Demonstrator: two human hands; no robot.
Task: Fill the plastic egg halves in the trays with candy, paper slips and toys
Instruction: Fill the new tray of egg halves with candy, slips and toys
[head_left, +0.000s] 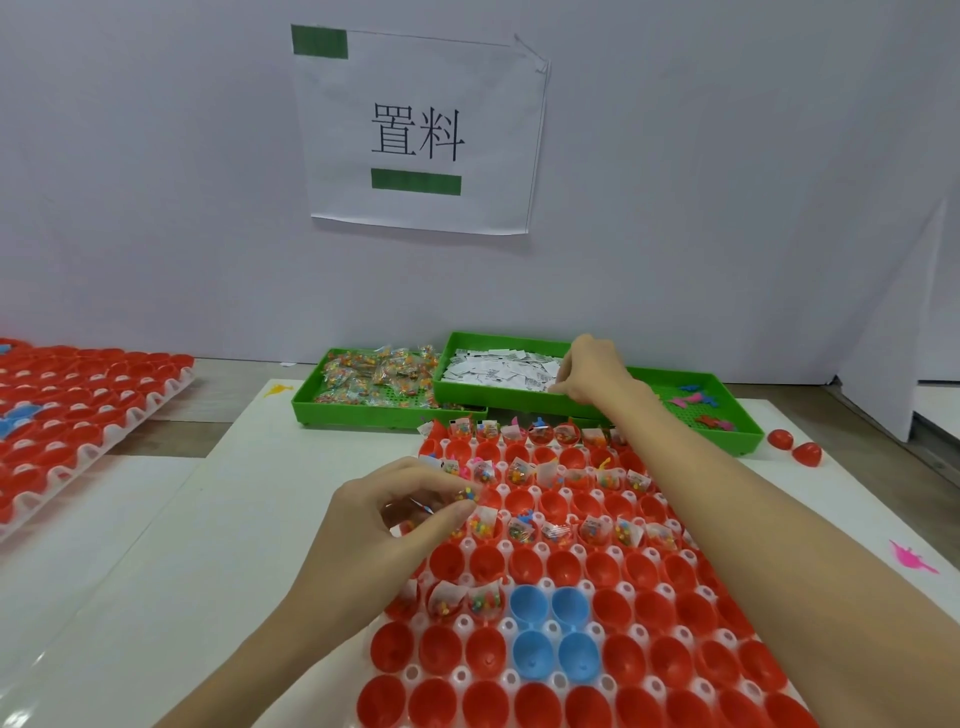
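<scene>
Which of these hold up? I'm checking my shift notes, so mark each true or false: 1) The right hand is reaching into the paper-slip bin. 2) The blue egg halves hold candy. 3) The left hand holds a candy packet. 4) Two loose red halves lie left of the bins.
1) True: the right hand is in the paper-slip bin.
2) False: the four blue egg halves are empty.
3) True: the left hand pinches a candy packet.
4) False: the loose red halves lie right of the bins.
</scene>
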